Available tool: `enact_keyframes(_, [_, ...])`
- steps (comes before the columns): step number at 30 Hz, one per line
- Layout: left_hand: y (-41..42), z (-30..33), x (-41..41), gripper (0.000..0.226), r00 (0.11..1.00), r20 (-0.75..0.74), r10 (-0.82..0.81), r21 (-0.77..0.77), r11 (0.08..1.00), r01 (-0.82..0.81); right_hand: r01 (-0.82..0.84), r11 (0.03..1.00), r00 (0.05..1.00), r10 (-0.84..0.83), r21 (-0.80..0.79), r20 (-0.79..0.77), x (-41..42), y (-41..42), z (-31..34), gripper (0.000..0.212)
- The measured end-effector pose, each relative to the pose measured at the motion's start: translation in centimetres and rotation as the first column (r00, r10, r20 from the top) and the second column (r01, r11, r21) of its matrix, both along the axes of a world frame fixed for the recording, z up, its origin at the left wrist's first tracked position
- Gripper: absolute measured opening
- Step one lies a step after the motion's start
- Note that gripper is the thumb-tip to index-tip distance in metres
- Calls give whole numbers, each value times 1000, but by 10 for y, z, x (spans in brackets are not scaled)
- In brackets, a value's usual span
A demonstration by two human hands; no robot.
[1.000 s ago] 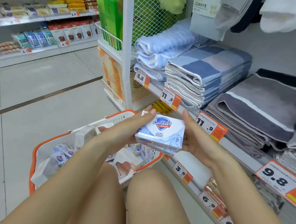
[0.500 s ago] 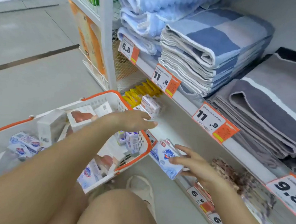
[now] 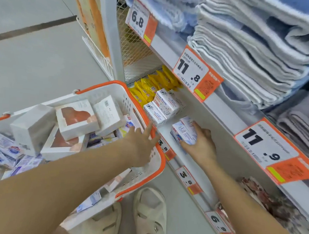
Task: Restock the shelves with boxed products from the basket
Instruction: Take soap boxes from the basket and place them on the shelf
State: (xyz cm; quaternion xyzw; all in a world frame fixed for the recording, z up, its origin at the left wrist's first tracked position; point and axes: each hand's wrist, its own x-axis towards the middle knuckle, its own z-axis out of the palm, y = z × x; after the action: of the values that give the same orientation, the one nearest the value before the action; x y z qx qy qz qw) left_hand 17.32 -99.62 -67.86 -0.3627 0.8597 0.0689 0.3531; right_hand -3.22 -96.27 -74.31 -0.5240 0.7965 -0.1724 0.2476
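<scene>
Two hands work at the low shelf (image 3: 200, 119). We see our right hand (image 3: 200, 146) gripping a blue-and-white soap box (image 3: 183, 133), fingers curled round its near end, the box resting on the shelf just right of the goat-soap boxes (image 3: 163, 106). Yellow packs (image 3: 148, 87) stand behind those. Our left hand (image 3: 141, 145) hovers over the basket (image 3: 158, 153) rim, fingers loosely spread, index extended, holding nothing. We note the basket sits on the floor beside the shelf, with more white boxes (image 3: 77, 117) and blue soap boxes inside. Towels (image 3: 245, 41) are stacked on the shelf above, behind price tags (image 3: 194, 74).
</scene>
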Motion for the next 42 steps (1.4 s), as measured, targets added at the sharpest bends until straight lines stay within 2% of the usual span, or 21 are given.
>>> enact_keyframes(3, [4,-3,-6,81,1000,-1,3,13,1000,-3,-38,999,999,37,15,3,7,-11,-24,84])
enact_keyframes(7, [5,0,-6,81,999,-33,13,24,1000,-12,-177,966,955,214,188,-203,15,-6,-39,91])
enact_keyframes(14, [5,0,-3,82,998,-61,-7,15,1000,8,-214,942,886,298,258,-356,14,-5,-32,94])
enact_keyframes(18, [5,1,-1,78,997,-75,0,28,1000,2,-227,940,907,300,256,-297,13,2,-31,96])
enact_keyframes(23, [5,4,-2,80,997,-73,3,37,999,-1,-352,890,886,417,290,-202,-3,9,-27,102])
enact_keyframes(31, [5,10,-4,78,999,-42,11,63,998,-8,-341,899,877,409,274,-253,-5,7,-27,94])
enact_keyframes(35, [-7,27,14,78,972,-159,171,143,978,-149,-327,896,868,411,301,-279,4,13,-19,98])
enact_keyframes(37, [-17,46,35,74,918,-258,302,164,950,-267,-326,921,882,377,213,-284,13,17,-7,85])
enact_keyframes(39, [-26,62,68,63,858,-322,400,141,916,-374,-315,949,917,299,-19,-263,27,22,9,60])
enact_keyframes(40, [-28,67,89,55,831,-345,437,122,898,-422,-310,941,931,271,-137,-245,36,24,18,50])
enact_keyframes(42, [-23,71,131,39,776,-394,492,72,858,-508,-314,893,944,257,-323,-207,57,26,39,45])
